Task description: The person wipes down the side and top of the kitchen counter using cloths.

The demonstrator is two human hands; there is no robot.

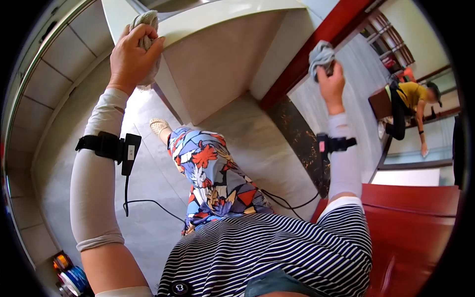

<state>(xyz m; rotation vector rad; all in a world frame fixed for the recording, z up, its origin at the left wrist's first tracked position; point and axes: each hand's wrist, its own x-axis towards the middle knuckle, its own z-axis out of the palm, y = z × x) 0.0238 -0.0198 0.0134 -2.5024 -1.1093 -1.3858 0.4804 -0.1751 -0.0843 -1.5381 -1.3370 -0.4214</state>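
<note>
The left hand [136, 54], at eleven o'clock, has its grip wrapped round a bunched grey cloth [146, 20], which overlaps the left end of the white bench [227, 14]; whether the cloth presses on it I cannot tell; the bench curves from eleven to one o'clock; the right hand [331, 81], toward two o'clock, has its grip curled round a crumpled blue-grey cloth [322, 53], just beside the red frame [297, 74] at one o'clock; patterned trousers [213, 171] lie toward seven o'clock; another person [413, 94] bends over between two and three; a red panel [410, 237] fills four o'clock.
</note>
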